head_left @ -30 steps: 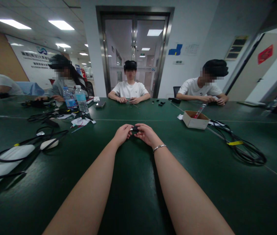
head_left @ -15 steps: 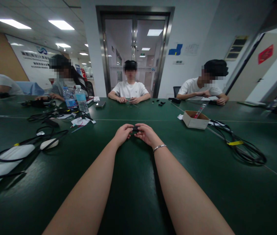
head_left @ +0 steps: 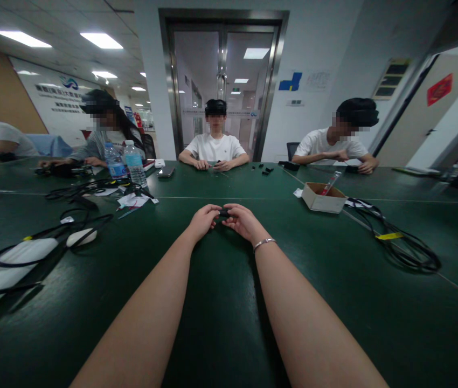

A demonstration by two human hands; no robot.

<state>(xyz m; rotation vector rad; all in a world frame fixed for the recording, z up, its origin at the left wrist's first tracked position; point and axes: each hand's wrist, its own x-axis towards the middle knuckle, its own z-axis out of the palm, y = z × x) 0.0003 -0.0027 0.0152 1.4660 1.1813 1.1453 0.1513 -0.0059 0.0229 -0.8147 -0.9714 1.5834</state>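
Fingers of my left hand (head_left: 203, 222) and right hand (head_left: 245, 223) are closed on a small black piece (head_left: 224, 213), one end each, mid-frame, over the green counter (head_left: 221, 302). Fine detail: too small to read. Judgement: light, stiff, perhaps smooth enough to slip; best grip is a gentle fingertip pinch at the ends. Main obstruction: my own fingers, which cover both ends. Surroundings: open carton (head_left: 323, 202) right of centre, coiled black cable (head_left: 417, 264) farther right, two water bottles (head_left: 135, 164) upper left, white mouse (head_left: 82, 238) at left.
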